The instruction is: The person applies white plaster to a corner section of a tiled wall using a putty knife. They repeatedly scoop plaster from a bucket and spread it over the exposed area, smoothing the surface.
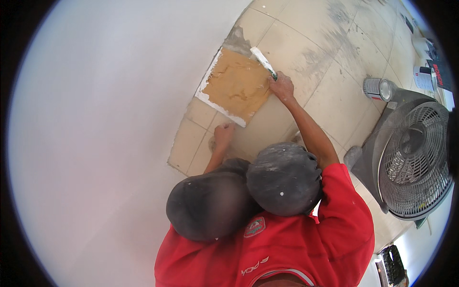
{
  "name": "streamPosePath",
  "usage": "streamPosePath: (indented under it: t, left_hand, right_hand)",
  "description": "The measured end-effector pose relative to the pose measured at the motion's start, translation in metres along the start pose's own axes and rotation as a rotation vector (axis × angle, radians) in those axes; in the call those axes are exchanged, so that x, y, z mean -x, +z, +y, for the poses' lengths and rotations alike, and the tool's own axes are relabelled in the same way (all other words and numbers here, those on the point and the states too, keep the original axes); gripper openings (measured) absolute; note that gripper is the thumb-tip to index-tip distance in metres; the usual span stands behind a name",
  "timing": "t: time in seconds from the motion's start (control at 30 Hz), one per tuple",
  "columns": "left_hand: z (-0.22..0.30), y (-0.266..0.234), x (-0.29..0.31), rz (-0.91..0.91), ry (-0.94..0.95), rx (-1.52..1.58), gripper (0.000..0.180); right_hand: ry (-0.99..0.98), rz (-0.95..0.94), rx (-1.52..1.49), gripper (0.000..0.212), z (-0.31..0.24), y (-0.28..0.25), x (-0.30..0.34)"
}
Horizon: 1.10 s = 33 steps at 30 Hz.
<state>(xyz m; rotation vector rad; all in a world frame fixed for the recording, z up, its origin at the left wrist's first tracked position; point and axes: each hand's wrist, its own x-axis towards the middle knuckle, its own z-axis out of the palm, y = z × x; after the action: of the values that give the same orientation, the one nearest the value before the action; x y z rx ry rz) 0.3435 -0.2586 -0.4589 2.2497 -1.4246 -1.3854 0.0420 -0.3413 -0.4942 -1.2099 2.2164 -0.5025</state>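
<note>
**Scraping at a bare floor patch with a narrow flat blade**

Gripping a slim white-bladed scraper with a dark green handle (263,61) in the right hand (281,86), fingers clenched around the handle end, blade running up toward eleven o'clock from the fist; lying with its blade along the upper right edge of a square tan patch of exposed adhesive bed (237,85), rimmed in white mortar, set into the pale beige tiled floor (330,52).

Pressing the left hand (224,132) down on the floor at seven o'clock from the patch, just off its lower corner; fingers curled under, empty so far as can be seen, though not fully clear.

Judging the tool: light, stiff, thin along the blade, probably slick where mortar clings; best held far back on the handle, as now, well off the smeared blade. Judging the patch: rough, crumbly, fixed in place.

Elsewhere: grey box fan (415,160) at three o'clock; small metal can lying on its side (378,89) above it; dark dusty knees (282,178) at the lower centre.
</note>
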Motion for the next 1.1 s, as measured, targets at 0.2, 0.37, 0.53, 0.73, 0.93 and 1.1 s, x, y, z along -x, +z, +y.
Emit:
streamPosePath:
  t: [0.2,0.37,0.53,0.73,0.93,1.1]
  left_hand:
    - [-0.015,-0.006,-0.001,-0.013,0.013,-0.044,0.044]
    - [-0.019,-0.006,0.002,0.026,0.088,-0.131,0.046]
    - [-0.017,-0.010,0.015,0.048,0.058,-0.076,0.047]
    - [-0.020,-0.014,0.010,0.070,0.037,-0.039,0.048]
    - [-0.061,-0.008,0.000,0.268,0.110,-0.131,0.044]
    - [-0.131,0.010,-0.017,0.154,0.580,-0.315,0.033]
  right_hand:
    - [0.056,0.015,-0.029,0.040,-0.001,0.006,0.000]
    - [0.078,0.060,-0.025,0.041,0.000,0.008,-0.006]
    - [0.112,0.032,-0.068,0.041,-0.002,0.004,0.001]
    - [0.119,0.054,-0.064,0.041,-0.016,0.014,0.000]
    - [0.164,-0.023,-0.363,0.043,-0.013,-0.009,0.008]
    - [-0.388,0.109,-0.073,0.035,0.032,-0.028,0.041]
